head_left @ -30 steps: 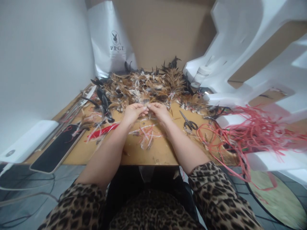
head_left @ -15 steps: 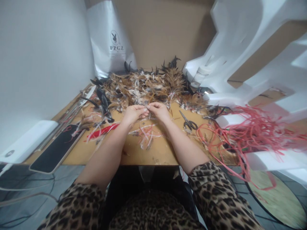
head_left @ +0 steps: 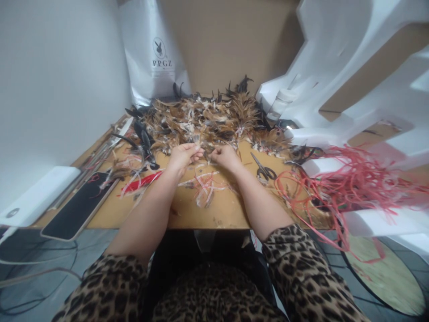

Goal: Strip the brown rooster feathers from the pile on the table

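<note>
Table, wooden: 1, beneath the feather heap. Bag, silvery-white, lettered "PPGZ": 1, upright behind the heap, to its left. Feather heap, brown, black and white: 1, feathers too many to count, at the table's rear. Tangle of pinkish-red strips: 1, right of the heap. White device, cable attached: 1, and phone, dark-screened: 1, both left and forward of the heap. Hands: 2, apart, at the heap's front edge, partly blocking it. Left hand: thumb and forefinger pinched; right hand: fingers curled; cannot tell what, if anything, either grasps. Jar: 1, right of the heap. Scissors: 1 pair, front-right of the heap. Loose strips: several, scattered before the heap.
</note>
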`<state>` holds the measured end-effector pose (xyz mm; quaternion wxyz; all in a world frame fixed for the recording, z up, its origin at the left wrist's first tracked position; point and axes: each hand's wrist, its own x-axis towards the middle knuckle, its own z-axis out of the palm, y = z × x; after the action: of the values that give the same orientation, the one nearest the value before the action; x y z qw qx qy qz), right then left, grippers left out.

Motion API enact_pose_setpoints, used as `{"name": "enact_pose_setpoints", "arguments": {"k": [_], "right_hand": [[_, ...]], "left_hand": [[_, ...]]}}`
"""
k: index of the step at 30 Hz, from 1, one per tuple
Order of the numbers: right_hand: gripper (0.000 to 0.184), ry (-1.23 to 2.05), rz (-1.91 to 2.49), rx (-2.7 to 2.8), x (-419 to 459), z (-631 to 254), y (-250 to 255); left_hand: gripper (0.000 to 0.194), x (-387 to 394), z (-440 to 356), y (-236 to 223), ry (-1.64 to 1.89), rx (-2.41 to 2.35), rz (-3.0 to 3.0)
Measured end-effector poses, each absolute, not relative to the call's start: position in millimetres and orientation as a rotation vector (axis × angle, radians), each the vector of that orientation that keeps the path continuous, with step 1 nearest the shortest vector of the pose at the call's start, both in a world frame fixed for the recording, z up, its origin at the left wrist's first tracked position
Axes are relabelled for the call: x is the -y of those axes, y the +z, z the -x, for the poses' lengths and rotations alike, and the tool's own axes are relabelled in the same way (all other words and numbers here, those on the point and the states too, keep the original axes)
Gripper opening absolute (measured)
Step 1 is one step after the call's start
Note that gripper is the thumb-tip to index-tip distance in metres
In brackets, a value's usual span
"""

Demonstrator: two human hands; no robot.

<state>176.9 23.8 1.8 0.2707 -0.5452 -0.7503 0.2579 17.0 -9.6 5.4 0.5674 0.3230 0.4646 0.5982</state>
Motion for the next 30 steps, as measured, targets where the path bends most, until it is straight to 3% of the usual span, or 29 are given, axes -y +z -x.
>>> {"name": "enact_pose_setpoints", "arguments": {"k": [5, 8, 14, 18, 23, 30], "right_hand": [[0.025, 0.321, 1.746, 2.282, -10, -164, 8], [0.022, 0.291, 1.802, 2.287, -9, -164, 10], [0.011, 0.94, 1.524, 1.862, -24, -181, 6], [0.018, 1.357, 1.226, 1.397, -30, -180, 4], [0.031, 1.46, 0.996, 1.217, -26, -171, 8], [0.031, 1.412, 0.916, 1.187, -17, -157, 4]], "left_hand": [[0.004, 10, -17, 6, 1.41, -1.069, -0.758], [0.004, 12, -17, 7, 1.402, -1.057, -0.746], [0.006, 11, -16, 8, 1.376, -1.012, -0.668], [0.006, 9, -14, 5, 1.335, -0.974, -0.659], [0.006, 10, -15, 4, 1.261, -0.931, -0.638], [0.005, 13, -19, 6, 1.217, -0.876, -0.633]]}}
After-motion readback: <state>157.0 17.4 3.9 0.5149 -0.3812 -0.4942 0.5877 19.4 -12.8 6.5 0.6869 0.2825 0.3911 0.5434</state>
